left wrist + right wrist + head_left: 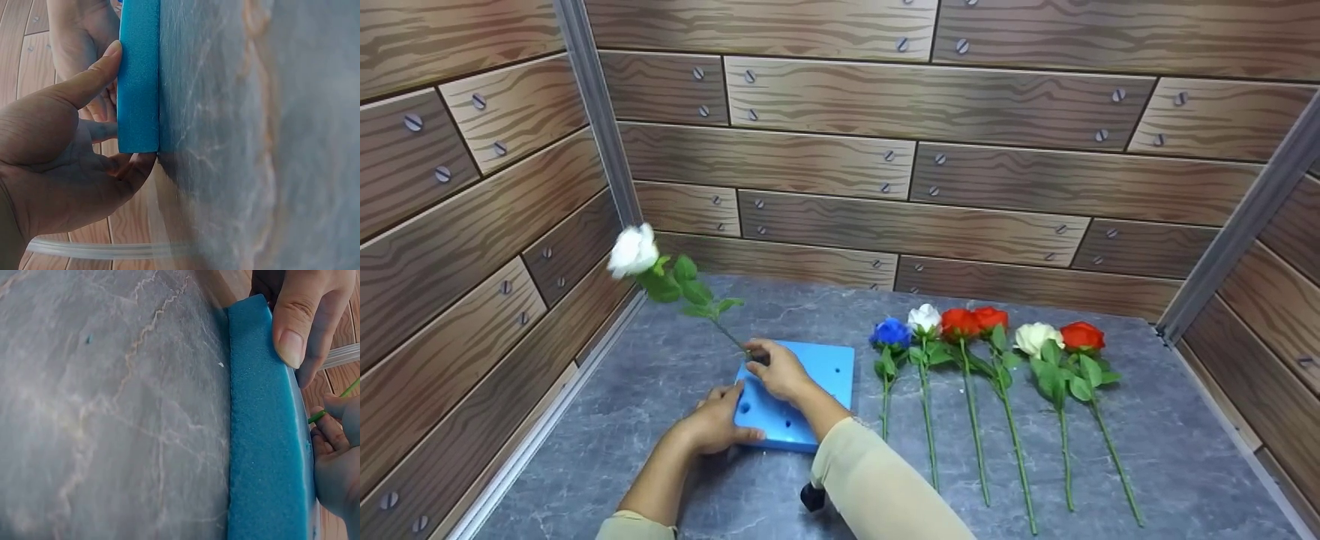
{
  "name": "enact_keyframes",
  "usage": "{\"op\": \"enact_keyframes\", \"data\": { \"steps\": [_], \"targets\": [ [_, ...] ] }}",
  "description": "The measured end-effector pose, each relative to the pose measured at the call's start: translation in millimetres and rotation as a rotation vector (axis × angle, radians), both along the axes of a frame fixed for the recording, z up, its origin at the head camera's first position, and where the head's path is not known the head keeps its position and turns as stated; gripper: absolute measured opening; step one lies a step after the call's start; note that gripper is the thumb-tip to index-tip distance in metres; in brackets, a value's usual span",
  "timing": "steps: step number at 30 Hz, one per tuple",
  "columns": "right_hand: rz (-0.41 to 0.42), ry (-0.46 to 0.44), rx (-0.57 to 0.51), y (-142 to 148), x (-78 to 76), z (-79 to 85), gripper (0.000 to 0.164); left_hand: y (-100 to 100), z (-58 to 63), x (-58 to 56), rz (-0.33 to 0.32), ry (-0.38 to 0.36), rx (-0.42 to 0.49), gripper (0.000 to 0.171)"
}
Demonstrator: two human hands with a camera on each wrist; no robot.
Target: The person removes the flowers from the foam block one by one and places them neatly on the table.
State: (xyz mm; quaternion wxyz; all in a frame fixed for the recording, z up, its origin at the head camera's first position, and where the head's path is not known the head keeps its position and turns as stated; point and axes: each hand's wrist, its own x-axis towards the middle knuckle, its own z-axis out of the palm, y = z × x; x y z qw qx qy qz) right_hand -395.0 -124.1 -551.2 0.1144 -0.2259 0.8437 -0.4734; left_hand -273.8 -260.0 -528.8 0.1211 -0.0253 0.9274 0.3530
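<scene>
A blue foam block [829,367] with small holes in its top lies on the grey marbled table. My left hand [711,421] grips its near left corner, thumb on the front side and fingers along the left; the left wrist view shows this hand [62,152] close up. Above the block's far left part, my right hand [781,371] pinches the green stem of a white rose [634,250], which leans to the upper left. In the right wrist view, the stem [316,417] shows between the right fingers. Whether its lower end sits in a hole I cannot tell.
Right of the block lies a row of roses: a blue one [891,332], a white one [924,319], two red ones side by side [960,324], a cream one [1037,339] and another red one [1082,336]. Wood-patterned walls [825,157] enclose the table.
</scene>
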Motion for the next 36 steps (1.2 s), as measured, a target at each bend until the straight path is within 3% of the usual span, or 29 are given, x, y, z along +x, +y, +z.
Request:
{"op": "enact_keyframes", "data": {
  "steps": [11,24,36],
  "targets": [
    [-0.070,0.072,0.005,-2.6,0.1,-2.0,0.023,2.0,0.5,-0.8,-0.012,0.011,-0.007,0.110],
    [-0.093,-0.012,-0.129,2.4,-0.2,-2.9,0.026,0.9,1.6,-1.1,-0.025,0.024,0.007,0.111],
    [-0.079,0.077,-0.254,6.4,2.6,-10.1,0.025,-0.5,1.1,1.0,-0.049,0.047,-0.010,0.112]
  ]
}}
